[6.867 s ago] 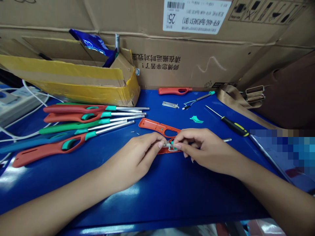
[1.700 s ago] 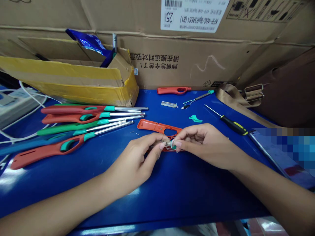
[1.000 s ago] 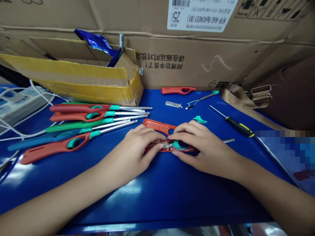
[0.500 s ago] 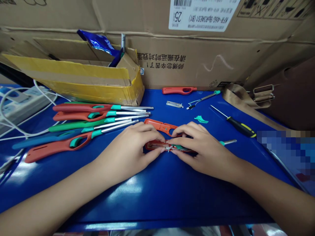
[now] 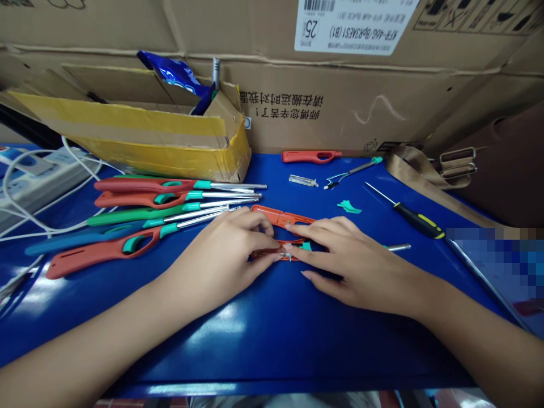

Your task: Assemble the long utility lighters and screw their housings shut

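A red stick-lighter body [image 5: 297, 256] lies opened on the blue table [image 5: 238, 340], its inner parts showing beside a green trigger. My left hand [image 5: 233, 243] pinches its left end between thumb and fingers. Over its right part, my right hand [image 5: 352, 258] is spread; the index fingertip touches the inner parts and the thumb is apart, below. Just behind lies the loose red shell half [image 5: 272, 216], with another right-hand finger at it. The lighter's metal tube [image 5: 399, 247] sticks out past my right hand. My fingers hide much of the inside.
Several assembled stick lighters [image 5: 144, 215] lie at left, before a taped cardboard box [image 5: 170, 147]. Farther back are a red lighter shell [image 5: 310, 156], a clear fuel tank [image 5: 302, 181], a wired tube [image 5: 357, 169] and a green trigger piece [image 5: 349, 207]. A screwdriver [image 5: 419, 220] lies right.
My right hand's fingers have spread from a pinch, its thumb drawing away from the lighter body. My left hand keeps its grip on the left end. The view has shifted slightly.
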